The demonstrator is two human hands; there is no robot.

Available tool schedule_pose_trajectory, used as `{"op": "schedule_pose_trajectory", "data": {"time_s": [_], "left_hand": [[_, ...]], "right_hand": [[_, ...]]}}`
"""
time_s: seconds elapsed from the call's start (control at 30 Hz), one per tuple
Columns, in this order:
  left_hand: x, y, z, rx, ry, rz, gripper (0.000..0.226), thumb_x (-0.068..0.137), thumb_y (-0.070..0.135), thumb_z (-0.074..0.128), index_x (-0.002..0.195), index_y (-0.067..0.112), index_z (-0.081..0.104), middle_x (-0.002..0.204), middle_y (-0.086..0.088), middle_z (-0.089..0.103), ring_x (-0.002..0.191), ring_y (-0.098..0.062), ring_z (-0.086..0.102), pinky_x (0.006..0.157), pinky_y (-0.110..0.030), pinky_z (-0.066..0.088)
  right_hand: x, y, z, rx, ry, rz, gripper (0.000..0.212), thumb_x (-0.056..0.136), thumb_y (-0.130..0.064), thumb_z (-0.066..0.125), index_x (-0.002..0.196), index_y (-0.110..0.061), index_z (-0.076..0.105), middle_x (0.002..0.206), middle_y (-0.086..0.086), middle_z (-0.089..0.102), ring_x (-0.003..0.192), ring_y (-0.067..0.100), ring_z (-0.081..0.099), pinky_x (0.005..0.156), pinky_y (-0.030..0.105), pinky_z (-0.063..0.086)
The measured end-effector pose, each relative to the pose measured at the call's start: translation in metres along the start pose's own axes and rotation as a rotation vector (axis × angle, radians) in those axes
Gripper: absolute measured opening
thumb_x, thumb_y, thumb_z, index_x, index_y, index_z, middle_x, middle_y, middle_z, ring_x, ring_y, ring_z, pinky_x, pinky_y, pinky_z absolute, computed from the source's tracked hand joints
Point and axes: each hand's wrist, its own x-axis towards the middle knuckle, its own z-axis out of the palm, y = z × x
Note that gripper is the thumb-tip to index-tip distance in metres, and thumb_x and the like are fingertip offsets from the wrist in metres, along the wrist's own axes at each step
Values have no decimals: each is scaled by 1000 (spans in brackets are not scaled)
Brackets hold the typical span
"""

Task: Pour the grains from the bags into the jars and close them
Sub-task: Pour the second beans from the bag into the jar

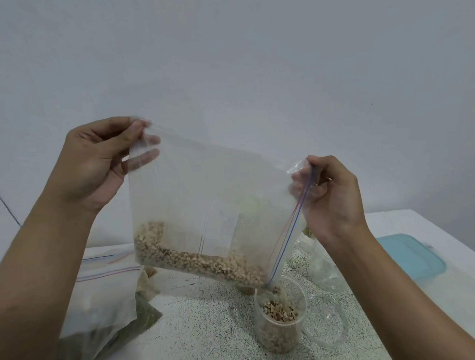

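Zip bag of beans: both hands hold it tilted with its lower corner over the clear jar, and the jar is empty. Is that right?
Not quite: the head view shows the clear jar already partly filled with beans. The rest stands: the left hand and right hand hold the zip bag tilted, its lower corner over the jar's mouth.

looks like home kitchen: speckled stone counter (204,334) against plain white wall (226,51), zip bag of beans (204,197), clear plastic jar (279,332) half filled, teal container lid (411,254) near counter's right edge.
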Motion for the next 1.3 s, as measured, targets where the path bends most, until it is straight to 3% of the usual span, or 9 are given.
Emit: {"op": "schedule_pose_trajectory", "data": {"time_s": [0.07, 0.17, 0.23, 0.9, 1.03, 1.3], "left_hand": [[0, 1, 0, 10, 4, 2, 23, 90, 15, 62, 107, 0, 67, 92, 4, 75, 84, -14, 73, 80, -32, 62], [0, 2, -2, 5, -23, 5, 14, 87, 18, 65, 85, 17, 79, 94, 4, 75, 86, -15, 73, 81, -34, 62], [-1, 3, -2, 3, -28, 8, 17, 88, 17, 64, 81, 19, 80, 94, 4, 75, 86, -14, 73, 80, -33, 62], [-5, 9, 5, -11, -43, -7, 18, 85, 18, 65, 77, 21, 81, 92, 5, 74, 84, -14, 73, 77, -31, 62], [-6, 8, 7, -20, -58, -14, 11, 75, 27, 73, 77, 21, 81, 91, 5, 74, 84, -13, 73, 78, -32, 62], [-7, 2, 15, -26, -56, -39, 20, 87, 15, 63, 78, 19, 81, 91, 2, 73, 83, -15, 74, 76, -32, 62]], "right_hand": [[1, 0, 1, 7, -4, -2, 33, 91, -7, 59, 59, -15, 58, 65, 1, 55, 60, 15, 61, 56, 24, 43], [1, 1, 2, 3, -12, -6, 37, 91, -7, 58, 55, -16, 57, 65, 1, 55, 60, 15, 60, 56, 24, 42], [0, 1, 3, 1, -17, -5, 37, 92, -7, 57, 55, -16, 57, 65, 1, 55, 60, 15, 59, 57, 25, 41], [-6, -3, -1, 25, -9, 10, 37, 92, -8, 56, 55, -17, 59, 63, -1, 55, 61, 14, 59, 55, 22, 42], [-4, -3, -4, 19, 2, 3, 31, 90, -8, 58, 61, -16, 56, 66, 0, 53, 62, 14, 59, 54, 22, 42], [-2, -4, -14, -6, 34, -13, 27, 91, -8, 57, 65, -15, 56, 66, 0, 54, 62, 14, 59, 55, 24, 41]]}}
